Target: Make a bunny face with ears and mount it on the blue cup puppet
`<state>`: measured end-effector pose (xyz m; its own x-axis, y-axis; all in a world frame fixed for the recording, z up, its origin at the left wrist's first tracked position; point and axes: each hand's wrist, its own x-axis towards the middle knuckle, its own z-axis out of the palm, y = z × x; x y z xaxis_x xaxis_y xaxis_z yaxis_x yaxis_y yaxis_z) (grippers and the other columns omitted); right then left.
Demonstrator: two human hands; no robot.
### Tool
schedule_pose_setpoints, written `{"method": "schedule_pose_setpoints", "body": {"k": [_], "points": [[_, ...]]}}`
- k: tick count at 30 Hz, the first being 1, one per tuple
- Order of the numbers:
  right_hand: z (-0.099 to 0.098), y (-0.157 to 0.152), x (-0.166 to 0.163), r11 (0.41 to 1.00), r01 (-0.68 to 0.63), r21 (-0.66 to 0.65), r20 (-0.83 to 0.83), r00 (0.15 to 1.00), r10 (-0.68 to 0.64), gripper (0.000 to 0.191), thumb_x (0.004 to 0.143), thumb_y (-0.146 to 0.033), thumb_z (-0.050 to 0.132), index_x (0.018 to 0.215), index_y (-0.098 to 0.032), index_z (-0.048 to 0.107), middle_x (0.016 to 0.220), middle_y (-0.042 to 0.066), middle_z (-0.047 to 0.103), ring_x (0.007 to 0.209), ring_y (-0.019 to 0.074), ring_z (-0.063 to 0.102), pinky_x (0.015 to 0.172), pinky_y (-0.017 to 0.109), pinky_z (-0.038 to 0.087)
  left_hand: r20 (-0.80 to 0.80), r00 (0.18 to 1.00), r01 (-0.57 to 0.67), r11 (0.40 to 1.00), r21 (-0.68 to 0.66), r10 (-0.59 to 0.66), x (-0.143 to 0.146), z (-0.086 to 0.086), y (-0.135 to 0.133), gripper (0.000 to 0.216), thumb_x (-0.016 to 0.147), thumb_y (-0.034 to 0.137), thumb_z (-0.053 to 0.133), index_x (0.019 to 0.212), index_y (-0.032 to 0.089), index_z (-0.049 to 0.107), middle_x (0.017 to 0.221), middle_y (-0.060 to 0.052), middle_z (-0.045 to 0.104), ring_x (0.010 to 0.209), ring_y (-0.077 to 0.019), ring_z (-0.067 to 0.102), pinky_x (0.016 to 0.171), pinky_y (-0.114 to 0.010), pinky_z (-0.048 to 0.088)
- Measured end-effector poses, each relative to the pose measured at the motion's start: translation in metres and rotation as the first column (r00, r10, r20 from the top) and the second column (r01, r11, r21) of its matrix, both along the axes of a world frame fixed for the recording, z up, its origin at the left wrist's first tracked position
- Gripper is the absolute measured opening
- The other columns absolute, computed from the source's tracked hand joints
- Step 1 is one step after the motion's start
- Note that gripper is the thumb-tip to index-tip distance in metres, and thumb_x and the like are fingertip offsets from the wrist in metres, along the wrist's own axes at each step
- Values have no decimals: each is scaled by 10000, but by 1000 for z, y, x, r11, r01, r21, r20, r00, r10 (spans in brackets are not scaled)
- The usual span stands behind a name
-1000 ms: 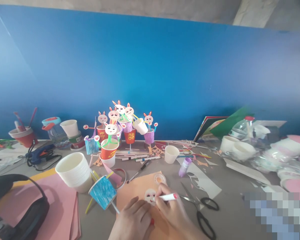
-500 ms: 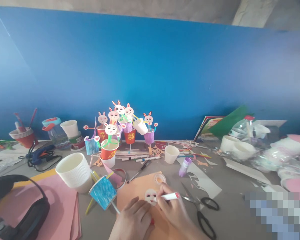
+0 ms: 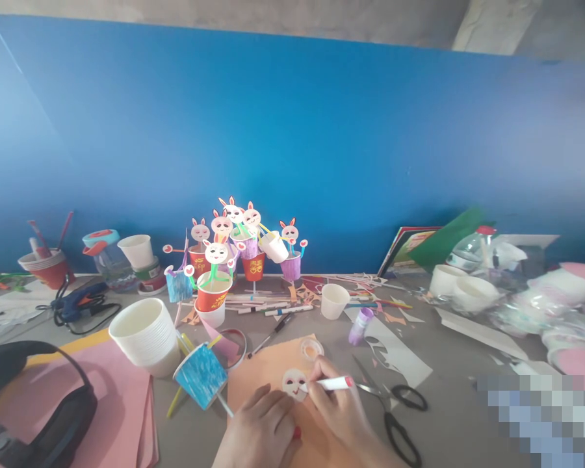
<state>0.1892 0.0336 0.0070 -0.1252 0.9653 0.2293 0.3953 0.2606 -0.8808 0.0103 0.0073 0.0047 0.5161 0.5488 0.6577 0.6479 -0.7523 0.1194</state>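
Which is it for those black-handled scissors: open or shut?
Open: the scissors lie near the right hand with their two blades spread and handle loops apart.

Appears to be a craft workspace; contains grey table [image 3: 188, 442], scissors [image 3: 386, 396], blue glue gun [image 3: 80, 303], loose marker pens [image 3: 288, 311], stacked white cups [image 3: 149, 341], pink paper sheets [image 3: 114, 406], drawn paper face [image 3: 292, 386], rabbit-faced cup figures [image 3: 217, 252]; backs onto blue partition [image 3: 297, 130].

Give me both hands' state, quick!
Left hand: over the orange paper, by the paper face; can't tell whether it grips the red cap.
Right hand: closed around the white marker, tip at the paper face.
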Motion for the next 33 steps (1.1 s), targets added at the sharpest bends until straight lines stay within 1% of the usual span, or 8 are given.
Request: {"method": "schedule_pose_setpoints", "body": {"k": [6,11,17,21,24,27,29,33], "points": [[3,1,0,1000,4,7,-5,1000,-4,176,813,-202,446,662,-245,367,555,-87,321,498,115,336,472,217,286,11,1000,7,1000,20,-8,1,-2,1,147,887,230,537,768,201,618,875,-2,748,798,-169,706,841,-337,567],[1,1,0,1000,-10,-13,25,1000,10,163,823,-198,444,678,-241,380,551,-88,339,498,114,341,477,220,284,1,1000,10,1000,4,-10,0,-1,2,128,878,231,562,766,203,618,894,4,752,807,-170,707,850,-334,563],[1,1,0,1000,-10,-15,49,999,11,169,827,-201,444,676,-240,380,537,-95,333,477,108,341,472,217,278,3,1000,2,1000,0,-2,0,1,0,136,882,217,542,779,204,629,905,-1,754,829,-169,702,863,-333,556],[2,1,0,1000,-6,-14,79,997,7,172,835,-229,440,676,-242,375,538,-89,372,478,113,377,487,218,296,7,1000,9,1000,6,-9,1,-1,1,128,881,215,539,786,205,625,910,7,751,825,-162,695,861,-334,556],[3,1,0,1000,7,-23,104,995,-4,173,833,-239,440,673,-245,375,535,-81,396,486,122,402,497,224,305,57,998,-1,999,52,-2,3,-6,4,178,893,235,522,739,208,609,864,14,749,772,-159,696,824,-327,563],[4,0,-1,999,13,-35,104,995,-10,169,828,-239,439,671,-246,378,539,-83,373,489,123,381,494,226,298,91,996,0,995,103,-10,4,-10,6,226,902,261,511,698,209,591,825,14,746,733,-158,696,797,-320,565],[5,1,-1,999,12,-38,87,996,-8,169,831,-240,431,673,-247,373,538,-88,342,486,121,352,484,225,285,57,998,3,996,84,-7,3,-10,5,210,900,266,526,711,206,593,844,15,747,745,-159,700,809,-323,564],[5,1,-1,1000,-3,-13,82,997,4,176,836,-232,424,672,-246,364,551,-87,343,493,119,365,496,225,291,-39,999,2,1000,-21,-3,0,-4,1,114,886,243,570,788,203,613,933,8,749,835,-173,704,874,-348,552]]}}
